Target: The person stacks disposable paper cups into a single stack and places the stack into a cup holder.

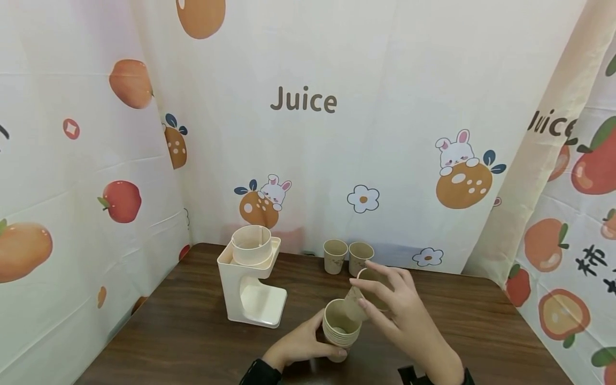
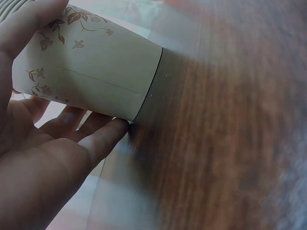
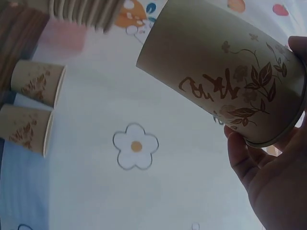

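Note:
My left hand (image 1: pixel 304 342) grips a stack of nested paper cups (image 1: pixel 343 338) low over the front of the table, their open rims tilted up. In the left wrist view the bottom cup of the stack (image 2: pixel 96 62) has a brown flower print, and fingers support its underside close to the wood. My right hand (image 1: pixel 403 307) holds a single paper cup (image 1: pixel 355 308) by its rim end. That cup is tilted with its base over the mouth of the stack. Brown lettering and leaves show on the single cup (image 3: pixel 216 72) in the right wrist view.
Two more paper cups (image 1: pixel 335 258) stand side by side at the table's back edge. To the left is a cream-coloured plastic stand (image 1: pixel 233 291) with a round collar (image 1: pixel 252 246) on top. Fruit-printed cloth surrounds the brown wooden table (image 1: pixel 183 321).

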Demonstrator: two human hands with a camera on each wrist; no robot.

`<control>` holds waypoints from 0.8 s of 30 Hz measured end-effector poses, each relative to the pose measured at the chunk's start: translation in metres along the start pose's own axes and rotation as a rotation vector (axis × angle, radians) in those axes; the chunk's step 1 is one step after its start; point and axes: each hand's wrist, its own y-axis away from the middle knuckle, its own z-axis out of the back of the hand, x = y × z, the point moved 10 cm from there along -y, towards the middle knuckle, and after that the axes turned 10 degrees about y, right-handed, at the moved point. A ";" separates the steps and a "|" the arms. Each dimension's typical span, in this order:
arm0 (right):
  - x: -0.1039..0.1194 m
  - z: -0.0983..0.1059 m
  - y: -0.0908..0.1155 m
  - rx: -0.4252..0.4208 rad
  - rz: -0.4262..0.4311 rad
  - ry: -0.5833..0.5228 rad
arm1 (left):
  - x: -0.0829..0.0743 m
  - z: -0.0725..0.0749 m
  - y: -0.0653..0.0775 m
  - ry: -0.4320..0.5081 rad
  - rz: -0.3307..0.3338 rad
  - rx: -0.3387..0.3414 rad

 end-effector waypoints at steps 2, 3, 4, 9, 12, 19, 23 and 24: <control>0.006 -0.005 -0.001 0.002 0.019 -0.008 | 0.000 -0.001 0.000 -0.001 -0.001 0.004; 0.008 -0.007 -0.001 0.006 0.024 -0.012 | -0.001 -0.001 0.000 0.000 -0.002 0.006; 0.010 -0.009 -0.002 0.010 0.031 -0.014 | -0.001 -0.001 0.000 0.001 -0.004 0.007; 0.016 -0.021 -0.001 0.046 0.039 -0.011 | -0.001 -0.002 -0.001 0.009 -0.005 0.015; 0.018 -0.027 0.001 0.071 0.042 -0.004 | -0.002 -0.002 0.000 0.008 -0.004 0.015; 0.016 -0.038 0.005 0.116 0.039 0.015 | 0.000 -0.003 0.000 0.013 0.008 0.019; 0.014 -0.044 0.007 0.146 0.018 0.009 | 0.001 -0.003 0.001 0.023 0.008 0.025; 0.013 -0.046 0.008 0.154 0.014 0.008 | 0.001 -0.003 0.001 0.025 0.008 0.025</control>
